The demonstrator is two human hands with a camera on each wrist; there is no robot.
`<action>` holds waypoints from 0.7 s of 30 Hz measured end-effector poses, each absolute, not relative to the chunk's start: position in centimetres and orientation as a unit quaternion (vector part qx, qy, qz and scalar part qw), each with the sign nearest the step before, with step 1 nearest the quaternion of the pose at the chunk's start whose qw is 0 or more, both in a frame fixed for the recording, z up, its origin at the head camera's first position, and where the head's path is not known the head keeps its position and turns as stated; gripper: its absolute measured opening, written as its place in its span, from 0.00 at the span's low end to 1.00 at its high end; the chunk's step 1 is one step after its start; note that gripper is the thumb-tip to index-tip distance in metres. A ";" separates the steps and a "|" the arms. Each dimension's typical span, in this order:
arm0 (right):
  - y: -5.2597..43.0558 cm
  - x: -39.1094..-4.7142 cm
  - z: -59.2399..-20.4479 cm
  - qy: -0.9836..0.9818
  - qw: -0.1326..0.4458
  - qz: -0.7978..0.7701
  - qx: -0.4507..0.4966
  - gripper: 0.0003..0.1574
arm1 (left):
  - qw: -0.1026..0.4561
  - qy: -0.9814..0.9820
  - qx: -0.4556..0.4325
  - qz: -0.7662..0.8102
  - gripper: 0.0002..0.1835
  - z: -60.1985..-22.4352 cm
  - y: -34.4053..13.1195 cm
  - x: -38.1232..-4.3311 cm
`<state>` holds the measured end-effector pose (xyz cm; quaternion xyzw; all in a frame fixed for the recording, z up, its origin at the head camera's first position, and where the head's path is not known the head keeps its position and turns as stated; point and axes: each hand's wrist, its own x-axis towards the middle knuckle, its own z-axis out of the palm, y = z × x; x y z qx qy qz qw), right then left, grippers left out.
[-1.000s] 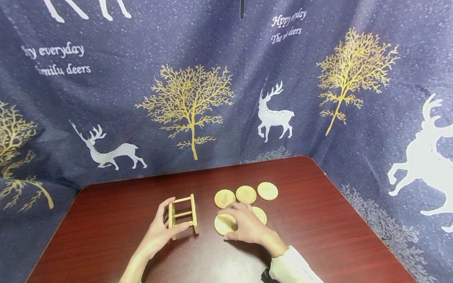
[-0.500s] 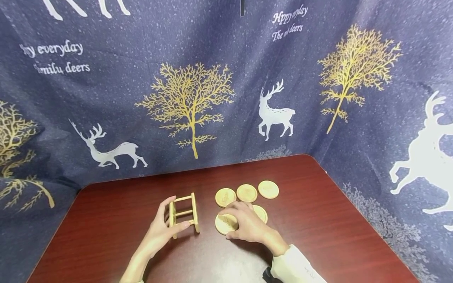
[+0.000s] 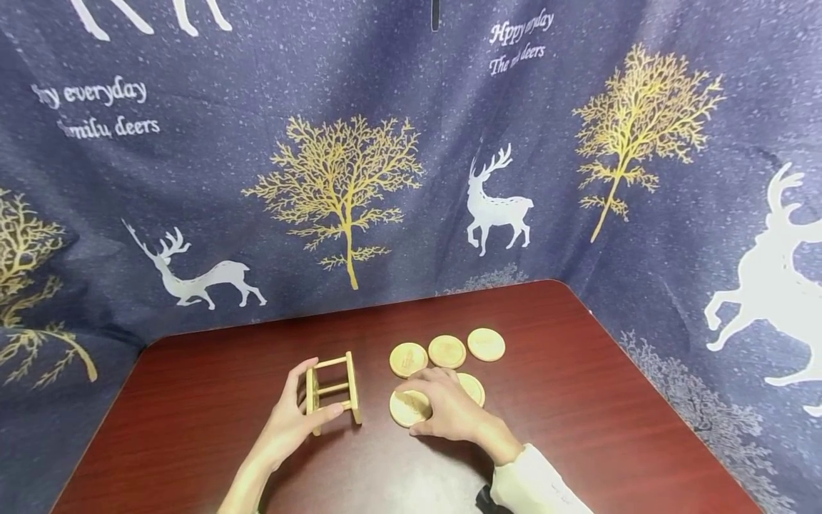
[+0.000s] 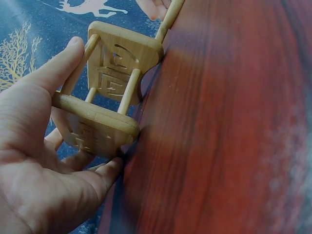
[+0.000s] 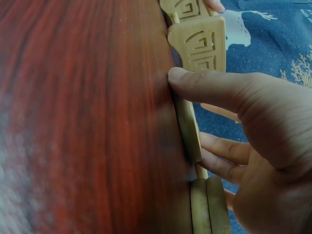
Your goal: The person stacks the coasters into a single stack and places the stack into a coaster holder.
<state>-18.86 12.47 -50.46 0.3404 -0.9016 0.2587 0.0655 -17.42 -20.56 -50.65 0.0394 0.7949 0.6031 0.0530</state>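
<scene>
On my head feed the left hand (image 3: 292, 421) reaches in from the lower left, wrist bent inward, its fingers and thumb curled around the left part of the wooden rack (image 3: 354, 391). The thumb lies across the near side, pointing right; one finger reaches the far corner. My left wrist feed shows another digit along a rail and more fingers under the nearer carved panel, but the palm side of that grip is partly covered for me.

The right hand (image 3: 452, 410) comes in from the lower right, arched low with its back upward, thumb and fingers bent to hold a wooden disc (image 3: 406, 410) by its rim. The gap between thumb and fingertips is about as wide as the disc. The right part of the disc is hidden from me under the hand, and I can't tell whether it is lifted or flat on the bench (image 3: 212, 421). My right wrist feed shows it only edge-on.

Just beyond the knuckles a half-hidden disc (image 3: 475, 390) peeks out; behind it sit a left back disc (image 3: 408, 360), a middle back disc (image 3: 447, 352) and a right back disc (image 3: 486, 345). The white sleeve (image 3: 536, 482) and a dark object (image 3: 486, 500) by the right wrist run off the bottom edge; I can't make out the latter.
</scene>
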 end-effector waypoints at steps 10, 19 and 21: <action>12.4 -19.0 -50.5 -0.905 0.054 0.249 0.340 0.41 | 0.052 0.788 0.048 0.611 0.57 -50.7 -20.7 -17.6; 12.5 -18.9 -50.4 -0.908 0.046 0.247 0.337 0.40 | 0.048 0.787 0.053 0.612 0.55 -50.7 -20.5 -17.4; 12.5 -18.9 -50.3 -0.907 0.045 0.247 0.337 0.40 | 0.049 0.787 0.053 0.613 0.55 -50.6 -20.5 -17.4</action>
